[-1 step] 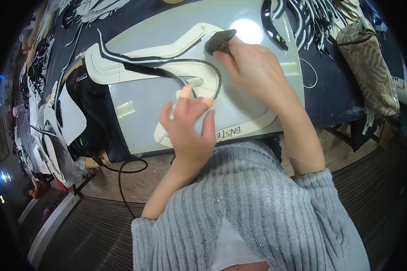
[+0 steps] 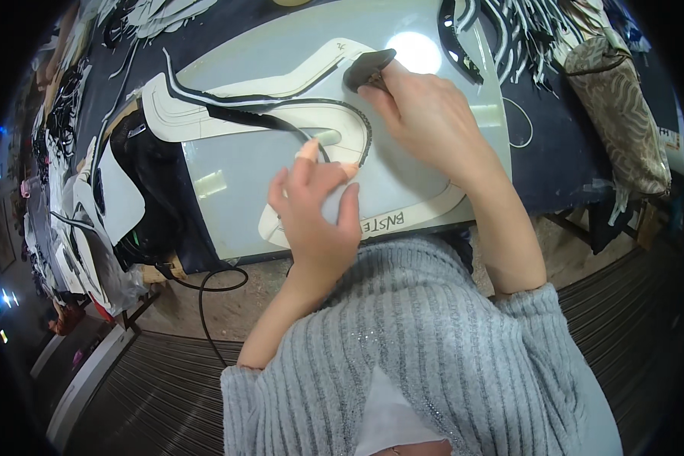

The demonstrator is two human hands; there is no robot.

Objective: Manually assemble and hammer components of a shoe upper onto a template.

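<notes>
**Lining-up seems in hand**

The left hand [image 2: 318,204], fingers spread, touches down by the end of the dark strip [image 2: 245,118], which lies over a pale pattern [image 2: 325,116] on the grey board [image 2: 239,178]. Farther off, the right hand [image 2: 433,118] grips a dark tool [image 2: 366,70] (kind unclear). Next calls for steady left fingertips.

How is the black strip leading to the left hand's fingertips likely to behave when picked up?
The black strip would probably flop, since it bends toward the left hand. It looks light for its length, being narrow and thin. Rolling seems unlikely, as it looks like a flat band.
</notes>
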